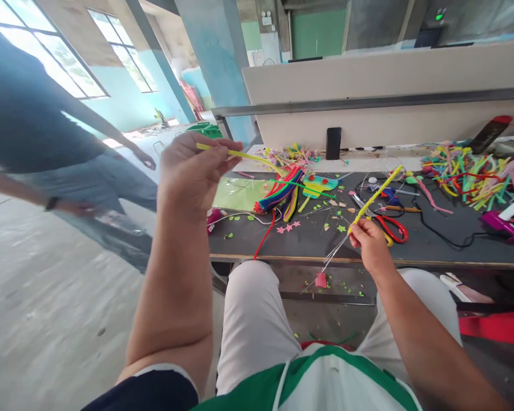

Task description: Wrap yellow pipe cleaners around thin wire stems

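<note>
The left hand (192,168) is being held high, in front of the left edge of the counter (235,242), with its forearm standing almost upright and the wrist being bent to the right. It is being kept closed in a pinch, and a thin yellow pipe cleaner (257,157) is being gripped between the thumb and the fingers. This pipe cleaner is being stretched to the right and slightly down, toward the multicolored pipe cleaner bundle (282,193); whether it is touching the bundle cannot be told.

The right hand (373,244) is being held lower, above the front edge of the counter, with its forearm being directed up and to the left. It is also being kept closed, and the lower end of a fuzzy yellow stem (376,195) is being gripped by thumb and fingertips. The stem is being tilted up to the right, and thin wires (336,251) are being seen at its lower end, pointing down to the left.

Near the right hand, red-handled scissors (394,228) are being supported by the counter. Between the two hands, pink stars (288,228) are being spread near the bundle. Farther back, a smartphone (333,143) is being leaned upright, and a loose pipe cleaner pile (475,178) is being carried at the right side. At the far left, a standing person (38,114) is being seen.
</note>
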Available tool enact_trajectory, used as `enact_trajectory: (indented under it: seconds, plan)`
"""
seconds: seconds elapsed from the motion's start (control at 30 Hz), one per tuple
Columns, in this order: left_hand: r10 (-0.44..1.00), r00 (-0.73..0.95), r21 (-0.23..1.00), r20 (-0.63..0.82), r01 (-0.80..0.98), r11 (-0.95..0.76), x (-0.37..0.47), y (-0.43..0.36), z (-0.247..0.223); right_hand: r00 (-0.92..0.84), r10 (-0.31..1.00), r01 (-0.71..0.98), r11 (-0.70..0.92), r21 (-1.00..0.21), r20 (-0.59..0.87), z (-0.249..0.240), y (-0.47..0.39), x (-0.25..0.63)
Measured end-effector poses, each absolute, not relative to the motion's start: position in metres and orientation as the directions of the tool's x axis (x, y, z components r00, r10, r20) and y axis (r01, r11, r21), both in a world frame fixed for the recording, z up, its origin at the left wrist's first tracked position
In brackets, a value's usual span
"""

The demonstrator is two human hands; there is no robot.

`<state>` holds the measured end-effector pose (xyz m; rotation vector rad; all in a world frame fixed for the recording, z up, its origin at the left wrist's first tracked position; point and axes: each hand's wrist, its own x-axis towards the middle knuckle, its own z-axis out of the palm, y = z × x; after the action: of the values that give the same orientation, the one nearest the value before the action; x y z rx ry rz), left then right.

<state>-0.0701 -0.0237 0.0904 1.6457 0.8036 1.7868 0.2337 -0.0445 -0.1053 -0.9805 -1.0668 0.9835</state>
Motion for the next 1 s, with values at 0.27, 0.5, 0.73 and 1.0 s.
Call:
enact_trajectory:
  seconds: [0.27,0.5,0.73,1.0]
  plan:
    - [0.838,0.354,0.908,0.415,-0.105,-0.405,0.033,-0.043,0.026,0.129,0.970,-0.302,0.238,-0.923,0.208,-0.098,-0.046,0.241]
    - [0.784,0.545,0.665,0.296,0.472,-0.579,0.079,-0.034,-0.026,0.140,0.962,-0.279,0.265,-0.923,0.234,-0.093,-0.048,0.243]
    - [0.805,0.539,0.660,0.246,0.515,-0.547,0.072,-0.026,-0.041,0.114,0.964,-0.172,0.257,-0.951,0.240,-0.101,-0.047,0.240]
    - [0.813,0.535,0.651,0.229,0.536,-0.537,0.072,-0.024,-0.048,0.093,0.970,-0.135,0.237,-0.962,0.226,-0.105,-0.047,0.234]
